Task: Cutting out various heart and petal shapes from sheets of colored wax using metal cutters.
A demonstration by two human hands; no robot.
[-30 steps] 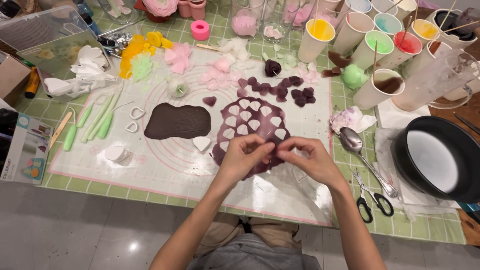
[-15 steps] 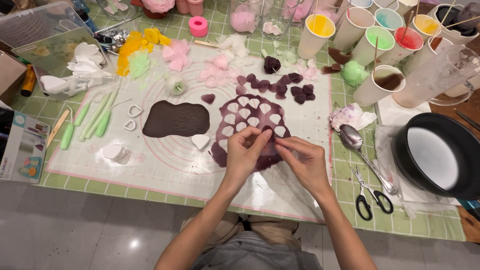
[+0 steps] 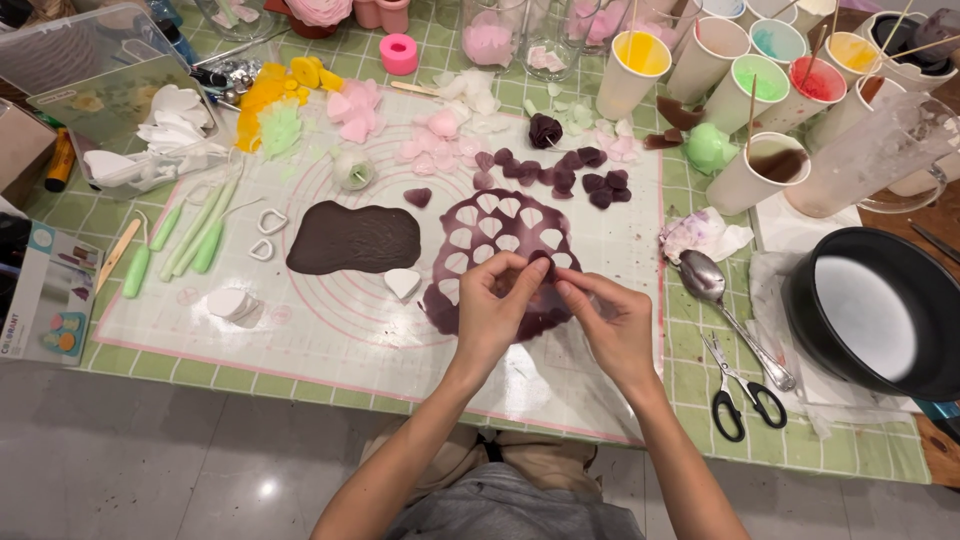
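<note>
Both hands meet over a rolled-out purple sheet (image 3: 470, 300) full of petal-shaped cut-outs, lying on a white mat (image 3: 340, 330). My left hand (image 3: 495, 310) and my right hand (image 3: 610, 320) pinch a small dark purple petal piece (image 3: 541, 263) between their fingertips, just above the sheet. A flat dark brown sheet (image 3: 354, 238) lies to the left. Several cut purple petals (image 3: 570, 175) are laid out beyond the sheet, near a dark purple rosebud (image 3: 545, 130).
Paper cups of coloured liquid (image 3: 640, 70) stand at the back right. A black round pan (image 3: 880, 310), a spoon (image 3: 715, 290) and scissors (image 3: 740, 390) lie to the right. Green modelling tools (image 3: 200, 235), white cutters (image 3: 268, 222) and a clear plastic box (image 3: 80, 60) are on the left.
The hands have shifted slightly right and forward over the purple sheet, still pinching together at the fingertips. The camera view has drifted a little.
</note>
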